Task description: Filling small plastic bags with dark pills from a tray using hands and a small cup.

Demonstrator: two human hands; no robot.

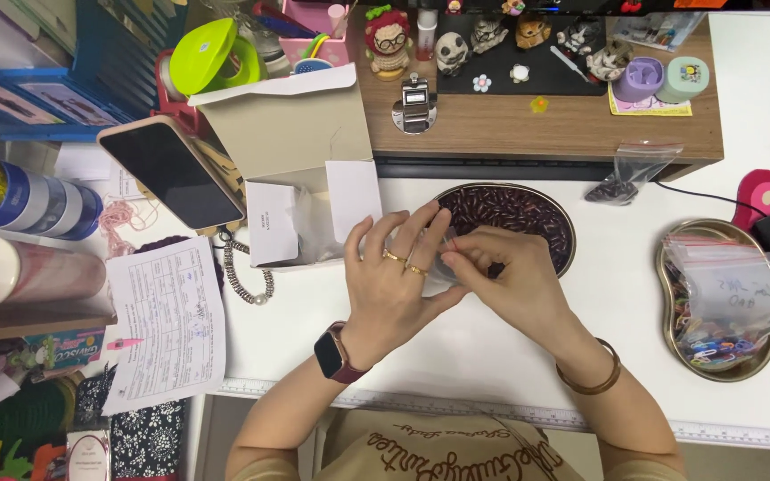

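Clear plastic bag (pixel 438 258) pinched by both hands over oval metal dish (pixel 541 203).

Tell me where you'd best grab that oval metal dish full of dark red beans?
Probably the oval metal dish by its bare right rim, coming from the right: it lies flat, both hands cover its near-left edge, and the wooden shelf crowds the far side.

head cam | looks steeply down from above | close over white desk (pixel 510 347) | facing wooden shelf (pixel 528 125)
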